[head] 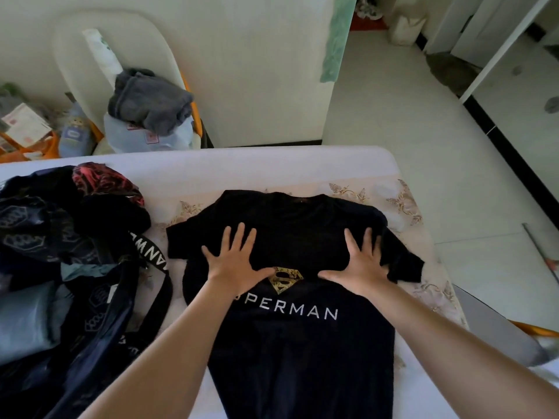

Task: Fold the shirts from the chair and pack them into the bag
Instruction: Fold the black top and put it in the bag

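I have the black shirt (302, 358) laid face up on the bed (272, 167), collar toward the far edge. The left hand (236, 264) and right hand (360, 267) press flat on its chest either side of the gold emblem, each grip open, fingers spread. The dark bag (90, 313) lies by the bed's left edge. A grey garment (148, 101) sits on the chair (69, 55) beyond the far edge.
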The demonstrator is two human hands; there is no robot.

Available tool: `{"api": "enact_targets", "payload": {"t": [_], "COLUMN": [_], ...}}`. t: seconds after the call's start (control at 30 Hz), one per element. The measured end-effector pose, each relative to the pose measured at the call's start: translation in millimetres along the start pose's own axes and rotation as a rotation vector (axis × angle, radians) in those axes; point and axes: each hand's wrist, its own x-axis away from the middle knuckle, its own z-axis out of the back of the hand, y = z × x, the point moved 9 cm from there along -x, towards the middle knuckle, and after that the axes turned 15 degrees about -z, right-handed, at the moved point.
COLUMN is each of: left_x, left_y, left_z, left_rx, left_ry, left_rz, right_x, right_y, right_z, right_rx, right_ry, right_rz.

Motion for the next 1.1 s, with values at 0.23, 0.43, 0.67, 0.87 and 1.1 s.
{"api": "enact_targets", "payload": {"t": [0.23, 0.43, 0.67, 0.87, 1.1], "left_x": [9.6, 35.4, 116.1, 169.5, 192.6], "left_y": [-40.6, -20.0, 8.8, 11.7, 19.7], "left_z": [-3.1, 18.0, 0.8, -55.5, -67.7], "left_rx": [0.023, 0.045, 0.123, 0.158, 0.118], "left_ry": [0.001, 0.333, 0.603, 0.409, 0.275], "left_rz": [0.131, 0.007, -0.231, -0.333, -0.370], "right_x": [-34.6, 24.7, 183.8, 225.6, 224.8], "right_y": [-67.3, -83.2, -96.0, -78.2, -68.7], "right_z": [21.6, 20.7, -69.0, -122.8, -110.3], "right_rx": [0.223, 0.244, 0.010, 0.312, 0.154], "right_ry": [0.014, 0.396, 0.120, 0.096, 0.005], "right_rz": [0.267, 0.391, 0.738, 0.601, 0.542]}}
